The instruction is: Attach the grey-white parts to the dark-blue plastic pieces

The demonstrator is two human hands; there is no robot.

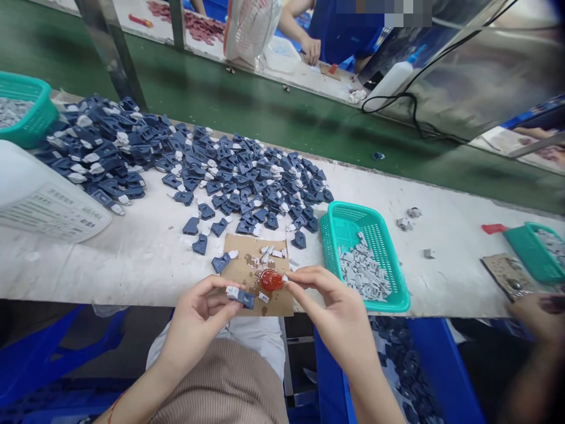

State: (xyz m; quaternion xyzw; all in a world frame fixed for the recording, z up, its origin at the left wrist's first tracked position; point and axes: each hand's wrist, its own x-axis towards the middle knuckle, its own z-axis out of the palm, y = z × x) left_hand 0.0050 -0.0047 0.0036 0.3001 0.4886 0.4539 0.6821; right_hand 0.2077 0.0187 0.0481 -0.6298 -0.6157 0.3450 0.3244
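Note:
My left hand pinches a navy and white plastic part above the near edge of the bench. Between the thumb and forefinger of my right hand is a small light grey piece, at the right side of a red dome-shaped thing. This red thing sits on a piece of brown cardboard marked with wet spots. Several small grey pieces lie at the cardboard's back, and another grey piece lies near its front. One navy part rests at the cardboard's left edge.
A large heap of navy parts with white tips covers the back left of the bench. Right of the cardboard stands a green basket of grey pieces. A white bottle is at left. Co-workers' hands appear across the aisle and at right.

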